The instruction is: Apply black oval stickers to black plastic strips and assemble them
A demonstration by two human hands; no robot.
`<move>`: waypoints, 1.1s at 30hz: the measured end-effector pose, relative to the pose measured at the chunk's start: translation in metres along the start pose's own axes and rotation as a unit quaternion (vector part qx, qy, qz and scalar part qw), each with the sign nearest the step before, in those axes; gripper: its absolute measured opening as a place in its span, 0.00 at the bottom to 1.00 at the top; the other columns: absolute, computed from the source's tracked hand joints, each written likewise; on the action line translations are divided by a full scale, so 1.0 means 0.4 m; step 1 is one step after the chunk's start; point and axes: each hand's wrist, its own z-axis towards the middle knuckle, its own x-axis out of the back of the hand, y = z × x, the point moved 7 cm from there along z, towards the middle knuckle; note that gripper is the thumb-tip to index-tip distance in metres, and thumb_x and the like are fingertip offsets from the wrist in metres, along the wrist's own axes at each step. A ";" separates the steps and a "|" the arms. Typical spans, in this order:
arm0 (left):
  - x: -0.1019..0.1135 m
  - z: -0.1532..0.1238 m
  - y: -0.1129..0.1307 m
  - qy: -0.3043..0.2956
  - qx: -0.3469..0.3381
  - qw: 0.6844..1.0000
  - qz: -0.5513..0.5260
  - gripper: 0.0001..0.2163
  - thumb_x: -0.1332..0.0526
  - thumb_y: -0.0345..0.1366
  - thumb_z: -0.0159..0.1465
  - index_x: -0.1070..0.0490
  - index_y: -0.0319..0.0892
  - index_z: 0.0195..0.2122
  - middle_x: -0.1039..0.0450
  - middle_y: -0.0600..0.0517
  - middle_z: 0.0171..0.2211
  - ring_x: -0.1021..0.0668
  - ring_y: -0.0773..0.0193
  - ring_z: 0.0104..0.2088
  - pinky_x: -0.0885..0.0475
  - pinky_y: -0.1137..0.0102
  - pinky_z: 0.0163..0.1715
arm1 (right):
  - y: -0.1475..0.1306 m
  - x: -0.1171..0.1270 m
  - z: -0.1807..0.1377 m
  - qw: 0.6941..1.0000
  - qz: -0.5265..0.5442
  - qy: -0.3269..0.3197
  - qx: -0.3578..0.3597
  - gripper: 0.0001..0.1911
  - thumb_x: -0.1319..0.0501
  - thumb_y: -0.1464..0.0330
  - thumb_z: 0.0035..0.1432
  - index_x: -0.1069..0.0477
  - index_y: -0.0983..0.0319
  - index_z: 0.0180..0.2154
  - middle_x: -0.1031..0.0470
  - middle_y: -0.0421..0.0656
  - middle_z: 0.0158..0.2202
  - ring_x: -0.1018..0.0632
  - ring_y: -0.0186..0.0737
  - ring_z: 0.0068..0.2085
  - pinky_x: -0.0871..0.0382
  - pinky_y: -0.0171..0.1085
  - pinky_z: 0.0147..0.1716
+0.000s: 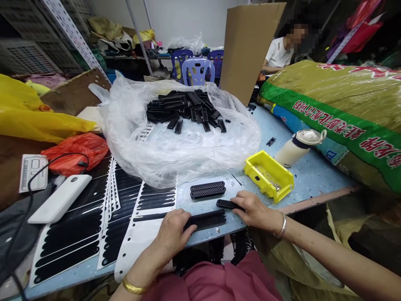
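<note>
My right hand pinches a slim black plastic piece with rounded ends, just above the table. My left hand is closed around the left end of a row of long black plastic strips lying near the table's front edge; its fingertips are partly hidden. Behind them lie two black lattice-patterned plastic pieces, side by side. To their right are a thin dark rod and a yellow bin with small metal parts inside.
A clear plastic bag lies spread beneath a heap of black plastic pieces. Sheets of black stickers and a white oblong device are at left. A cream bottle, big sack and cardboard sheet stand right; a person sits beyond.
</note>
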 end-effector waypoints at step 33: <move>-0.041 -0.003 -0.037 0.105 0.101 0.989 -0.040 0.07 0.38 0.37 0.55 0.33 0.44 0.34 0.28 0.54 0.23 0.24 0.60 0.24 0.31 0.69 0.26 | -0.009 -0.082 0.005 0.969 0.205 0.087 -0.107 0.08 0.36 0.72 0.53 0.26 0.64 0.38 0.27 0.42 0.28 0.27 0.35 0.26 0.32 0.35 0.28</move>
